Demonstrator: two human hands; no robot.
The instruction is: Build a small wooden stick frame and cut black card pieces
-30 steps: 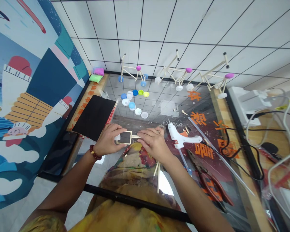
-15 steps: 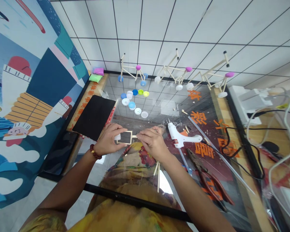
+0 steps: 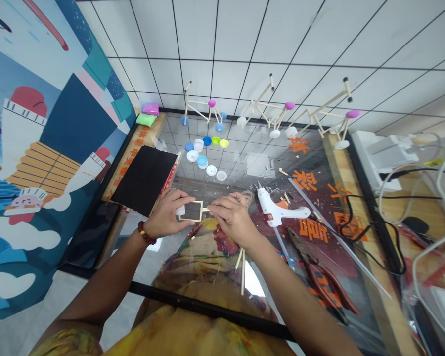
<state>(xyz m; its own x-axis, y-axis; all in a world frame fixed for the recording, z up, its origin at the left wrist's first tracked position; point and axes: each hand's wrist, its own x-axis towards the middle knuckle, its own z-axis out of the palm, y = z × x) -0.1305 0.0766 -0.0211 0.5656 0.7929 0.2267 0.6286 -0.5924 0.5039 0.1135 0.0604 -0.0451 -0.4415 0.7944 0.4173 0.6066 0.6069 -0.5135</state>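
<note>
Between my hands is a small rectangular frame of thin wooden sticks (image 3: 201,211), with a white piece at its left end. My left hand (image 3: 168,213) has its thumb and fingers closed on that left end. At the frame's right side, my right hand (image 3: 230,215) pinches a short wooden stick (image 3: 205,209) that meets the frame. To the right of this hand lies a white hot glue gun (image 3: 278,209), nozzle pointing up and left. Loose wooden sticks (image 3: 243,272) lie on the glass tabletop below my right wrist.
Several coloured bottle caps (image 3: 202,161) sit in mid-table. Small stick tricycle models (image 3: 270,118) stand along the back edge. A black sheet (image 3: 144,179) lies at left, pliers (image 3: 319,272) at right beside a clear glue stick (image 3: 341,240). Cables (image 3: 380,207) cross the right side.
Both hands keep the same grip on the frame and stick; there is almost no visible movement.
</note>
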